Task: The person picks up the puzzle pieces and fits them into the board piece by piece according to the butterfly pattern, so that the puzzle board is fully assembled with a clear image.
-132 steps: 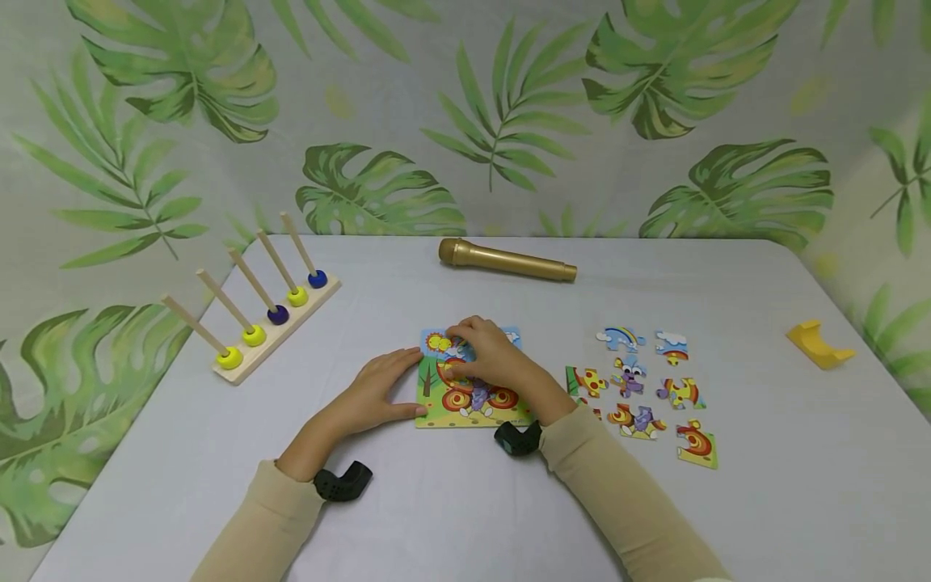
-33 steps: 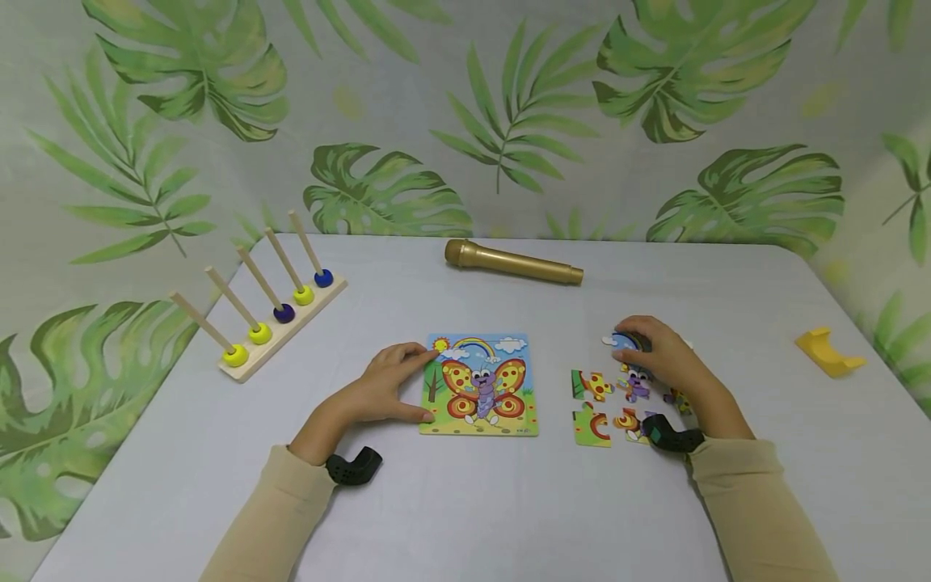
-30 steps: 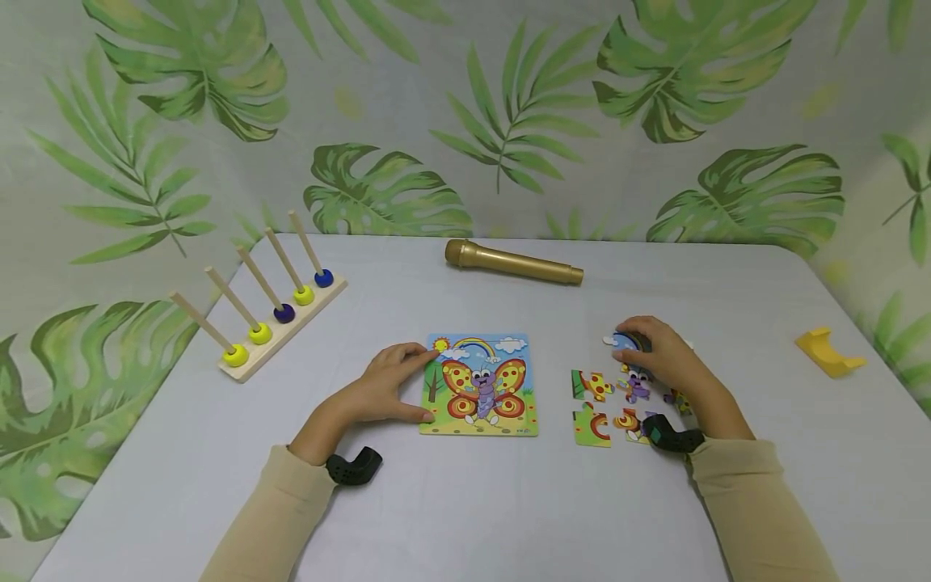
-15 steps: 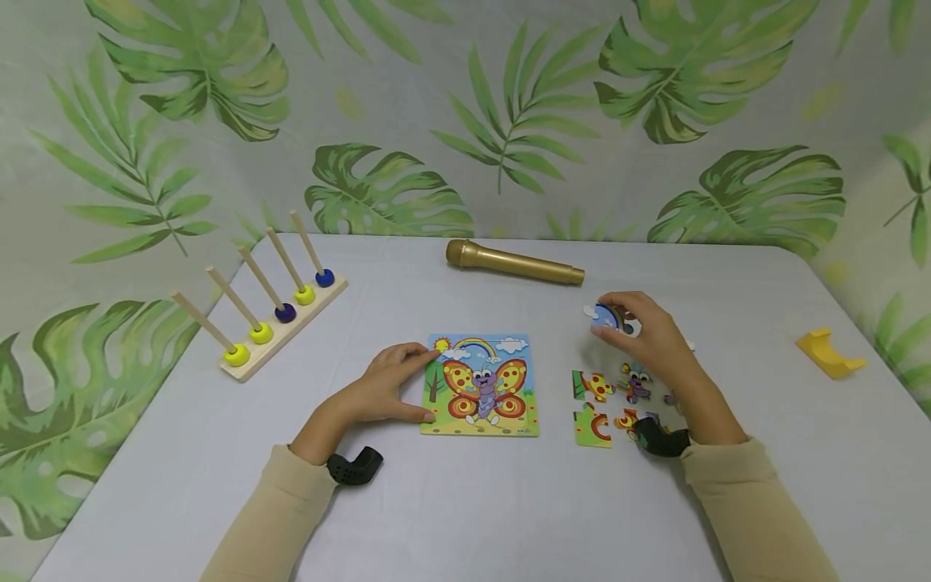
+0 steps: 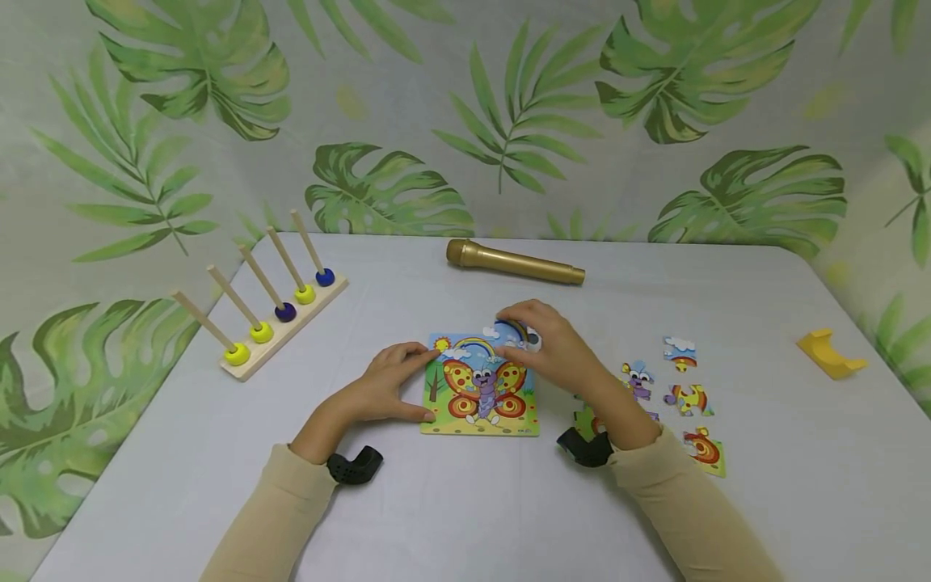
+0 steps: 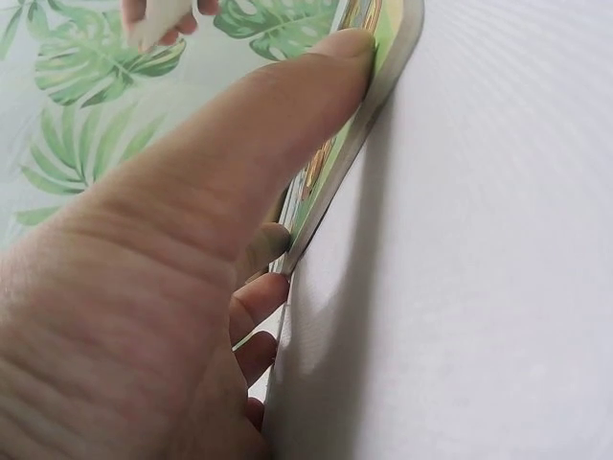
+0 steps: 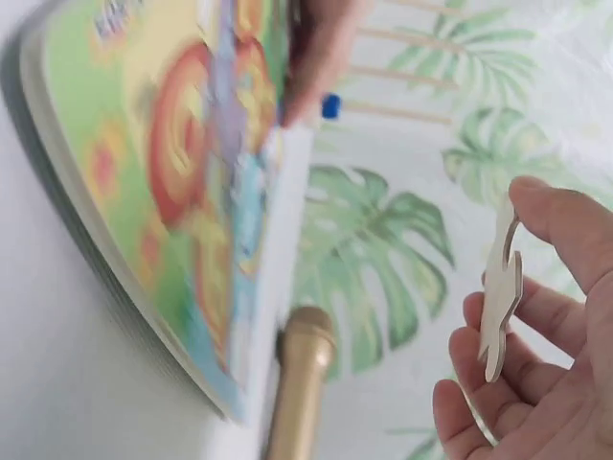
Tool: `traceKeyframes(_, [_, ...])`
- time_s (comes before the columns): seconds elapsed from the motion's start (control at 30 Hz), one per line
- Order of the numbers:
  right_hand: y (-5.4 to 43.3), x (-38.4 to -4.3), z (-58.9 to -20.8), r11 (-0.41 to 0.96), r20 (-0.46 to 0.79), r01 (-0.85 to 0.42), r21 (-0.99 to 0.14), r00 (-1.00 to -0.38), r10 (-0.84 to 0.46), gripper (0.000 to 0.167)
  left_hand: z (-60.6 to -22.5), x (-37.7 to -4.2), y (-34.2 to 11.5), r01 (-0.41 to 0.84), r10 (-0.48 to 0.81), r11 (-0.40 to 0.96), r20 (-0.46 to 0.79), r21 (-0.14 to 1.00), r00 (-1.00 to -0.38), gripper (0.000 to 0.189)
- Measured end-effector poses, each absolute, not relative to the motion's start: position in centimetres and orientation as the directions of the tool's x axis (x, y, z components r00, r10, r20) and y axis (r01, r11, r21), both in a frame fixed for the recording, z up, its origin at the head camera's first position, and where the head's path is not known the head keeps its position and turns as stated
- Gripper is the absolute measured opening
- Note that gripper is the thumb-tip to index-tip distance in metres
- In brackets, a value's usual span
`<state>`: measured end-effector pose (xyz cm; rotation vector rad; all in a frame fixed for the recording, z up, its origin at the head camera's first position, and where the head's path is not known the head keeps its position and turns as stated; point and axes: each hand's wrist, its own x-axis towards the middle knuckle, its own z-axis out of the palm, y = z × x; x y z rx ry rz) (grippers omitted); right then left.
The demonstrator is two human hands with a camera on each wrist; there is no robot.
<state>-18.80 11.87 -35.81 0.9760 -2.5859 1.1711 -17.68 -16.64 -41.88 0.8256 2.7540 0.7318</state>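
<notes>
In the head view a square butterfly puzzle board (image 5: 483, 416) lies flat at the table's middle. My left hand (image 5: 381, 388) touches its left side; the left wrist view shows the thumb (image 6: 321, 81) on the board's face and the other fingers along its edge. My right hand (image 5: 556, 352) pinches a rainbow puzzle piece (image 5: 503, 332) above the board's upper right. The right wrist view shows the bare back of this puzzle piece (image 7: 498, 302) between thumb and fingers. Right of the board lie a butterfly-face piece (image 5: 638, 381) and a cloud piece (image 5: 680, 353).
More pieces lie there, among them a yellow wing piece (image 5: 691, 398), a red spiral piece (image 5: 703, 449) and a green piece (image 5: 586, 421), partly hidden by my right arm. A gold microphone (image 5: 515, 262), a peg stand (image 5: 284, 330) and a yellow curved block (image 5: 831, 354) stand farther out.
My right hand has picked the rainbow puzzle piece up from the loose pieces and carried it left to the board. Over the last second my left hand has stayed at the board's left edge.
</notes>
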Motion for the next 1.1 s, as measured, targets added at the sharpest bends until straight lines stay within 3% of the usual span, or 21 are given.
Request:
traceKeyframes(0.17, [9.8, -19.2, -37.5, 0.560, 0.251, -0.553, -0.617, -0.813, -0.525, 0.042, -41.9, -17.7, -16.6, 0.471, 0.558, 0.720, -0.022, 0.509, -0.830, 0.093])
traceKeyframes(0.43, [8.4, -20.6, -39.7, 0.615, 0.178, -0.529, -0.586, -0.824, -0.538, 0.041, -41.9, -17.7, -16.6, 0.470, 0.559, 0.725, -0.030, 0.503, -0.829, 0.093])
traceKeyframes(0.87, [7.7, -21.3, -41.3, 0.647, 0.198, -0.543, -0.535, -0.825, -0.530, 0.043, -41.5, -17.5, -16.6, 0.457, 0.556, 0.727, -0.049, 0.512, -0.830, 0.092])
traceKeyframes(1.1, [7.7, -21.3, -41.5, 0.641, 0.206, -0.537, -0.549, -0.830, -0.519, 0.044, -41.3, -17.4, -15.5, 0.494, 0.548, 0.723, 0.033, 0.483, -0.836, 0.089])
